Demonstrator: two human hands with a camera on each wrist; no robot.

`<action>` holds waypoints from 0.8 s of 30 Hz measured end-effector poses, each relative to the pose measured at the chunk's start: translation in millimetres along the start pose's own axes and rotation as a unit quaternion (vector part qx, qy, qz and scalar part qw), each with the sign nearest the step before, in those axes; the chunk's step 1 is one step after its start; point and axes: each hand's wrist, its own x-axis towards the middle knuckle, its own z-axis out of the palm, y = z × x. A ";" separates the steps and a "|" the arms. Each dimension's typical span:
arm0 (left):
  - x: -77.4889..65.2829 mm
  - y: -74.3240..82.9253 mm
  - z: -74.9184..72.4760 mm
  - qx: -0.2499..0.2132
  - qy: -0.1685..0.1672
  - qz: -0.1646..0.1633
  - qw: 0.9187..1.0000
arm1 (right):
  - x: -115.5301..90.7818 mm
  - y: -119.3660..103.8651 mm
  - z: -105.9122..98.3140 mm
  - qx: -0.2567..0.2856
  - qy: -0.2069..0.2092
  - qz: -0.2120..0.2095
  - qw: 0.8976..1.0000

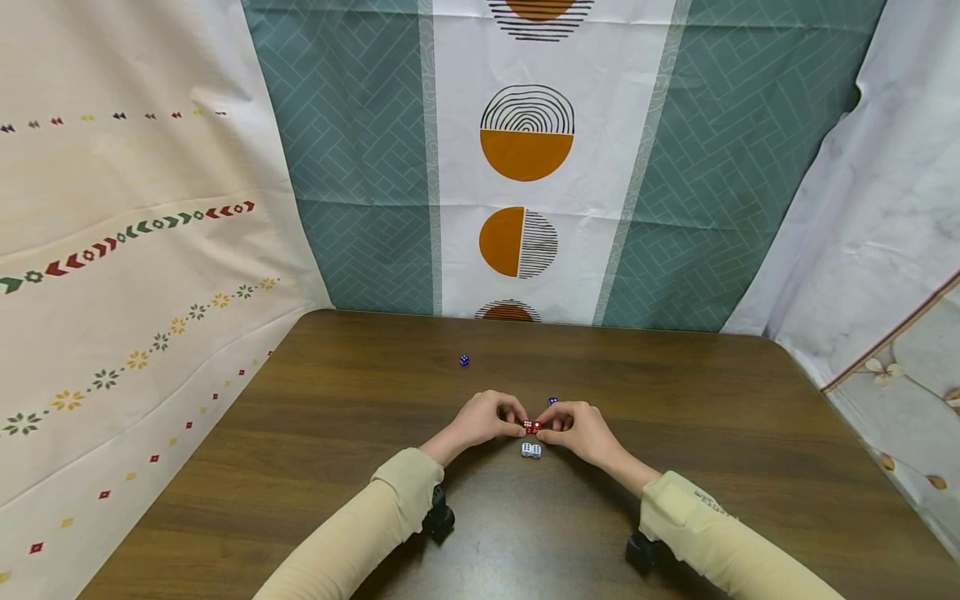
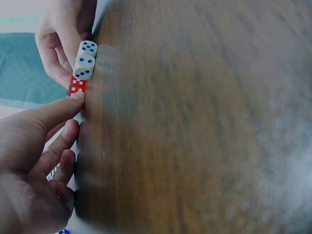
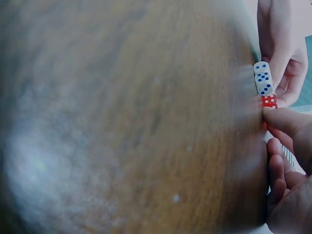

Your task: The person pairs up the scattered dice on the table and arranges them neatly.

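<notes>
Two red dice (image 1: 532, 427) stand side by side on the table, between my two hands. My left hand (image 1: 483, 418) pinches the left red die with thumb and fingertips. From the other side, my right hand (image 1: 587, 429) pinches the right one, its thumb on the near face. Fingertips partly cover the red dice (image 2: 77, 86) in the left wrist view. Just nearer to me, two white dice (image 1: 531, 450) with blue pips sit against each other, touched by neither hand. In the right wrist view the white dice (image 3: 263, 78) appear in front of the red ones.
One blue die (image 1: 464, 361) lies farther back on the brown wooden table (image 1: 360, 367). Another blue die (image 1: 552, 401) sits just behind my right fingers, partly hidden. Patterned cloth (image 1: 352, 167) hangs behind the table's far edge and along both sides.
</notes>
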 end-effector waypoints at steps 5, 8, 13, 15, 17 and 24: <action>-0.5 1.0 -0.6 -0.005 0.000 0.001 1.000 | -1.0 -2.2 -0.4 -0.001 0.001 0.002 1.000; -0.8 1.3 -0.8 -0.007 0.000 0.004 1.000 | -1.0 -2.4 -0.7 -0.003 0.002 0.003 1.000; -0.8 1.1 -0.7 -0.007 -0.001 0.005 1.000 | -0.8 -1.3 -1.3 -0.003 0.002 -0.002 1.000; -0.7 0.7 -0.7 -0.008 0.000 0.005 1.000 | -0.7 -1.1 -1.3 -0.002 0.001 -0.004 1.000; -0.5 0.5 -0.7 -0.009 0.000 0.006 1.000 | -0.6 -1.2 -1.1 0.001 -0.001 -0.003 1.000; 0.1 -0.1 -0.8 -0.011 -0.004 0.001 1.000 | -1.3 -0.1 -1.5 0.004 -0.004 -0.008 1.000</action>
